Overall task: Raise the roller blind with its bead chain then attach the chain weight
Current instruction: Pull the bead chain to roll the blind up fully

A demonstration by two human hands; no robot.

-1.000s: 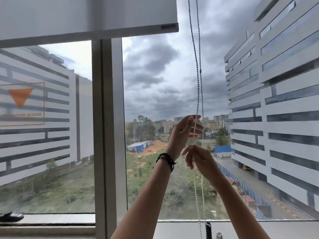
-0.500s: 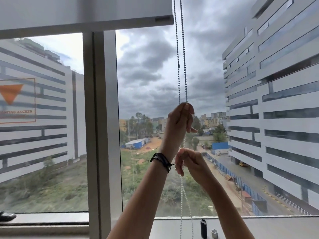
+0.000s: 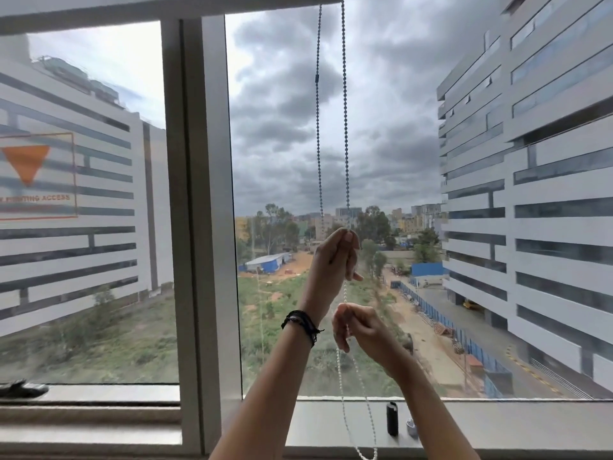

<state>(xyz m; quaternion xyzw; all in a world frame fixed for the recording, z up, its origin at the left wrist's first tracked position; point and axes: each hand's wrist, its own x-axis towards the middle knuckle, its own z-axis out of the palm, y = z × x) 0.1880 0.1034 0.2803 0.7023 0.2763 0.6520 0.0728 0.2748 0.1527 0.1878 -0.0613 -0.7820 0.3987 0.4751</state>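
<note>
The bead chain hangs in two strands in front of the window glass, with a small dark connector on its left strand. My left hand is closed around the right strand at mid height. Just below it, my right hand pinches the same chain. The loop's bottom end dangles past the sill. The blind's bottom bar shows only along the top edge of the view. A black chain weight stands upright on the sill, with a small pale piece next to it.
A grey window mullion rises left of my arms. The sill runs across the bottom. A dark window handle lies at the far left of the frame ledge. An orange triangle sticker marks the left pane.
The blind's bottom bar has gone up, from well inside the view to its top edge. The chain connector has risen on the left strand. Both hands keep their grip on the chain.
</note>
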